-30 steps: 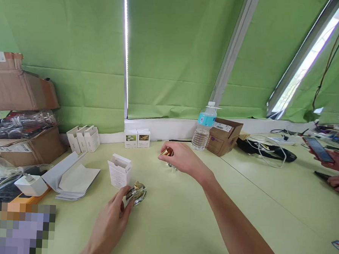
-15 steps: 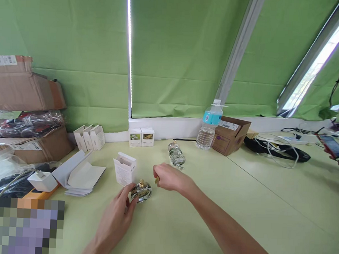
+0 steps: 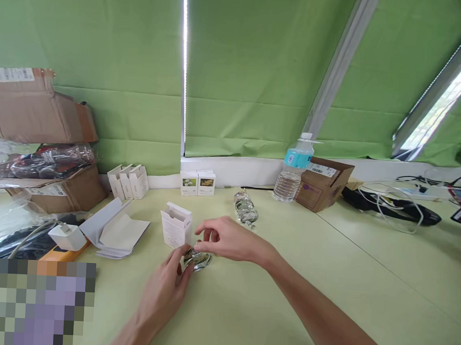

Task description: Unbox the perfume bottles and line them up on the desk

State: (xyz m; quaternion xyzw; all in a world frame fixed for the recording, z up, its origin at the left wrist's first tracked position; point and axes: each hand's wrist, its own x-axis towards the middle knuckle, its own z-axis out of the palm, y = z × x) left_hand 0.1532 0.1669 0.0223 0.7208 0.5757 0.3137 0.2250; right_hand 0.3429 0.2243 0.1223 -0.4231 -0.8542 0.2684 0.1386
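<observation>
Green blinds [image 3: 251, 81] hang behind a pale green bench [image 3: 364, 272]. Well to the left of the fingers lies a folded white card [image 3: 115, 232]. The left hand [image 3: 164, 292] comes up from below, its fingers [image 3: 180, 261] closed against the near side of a small glass bottle [image 3: 199, 260] that stands on the bench. Just beyond those fingers stands an open white box [image 3: 176, 231]. The right hand [image 3: 230, 240] reaches in from the right, its fingers [image 3: 204, 246] pinched together on the bottle's top. Beyond the right fingers lies a second glass bottle [image 3: 246, 210]. Farther right stand a water bottle [image 3: 292, 170] and a cardboard box [image 3: 324, 183].
</observation>
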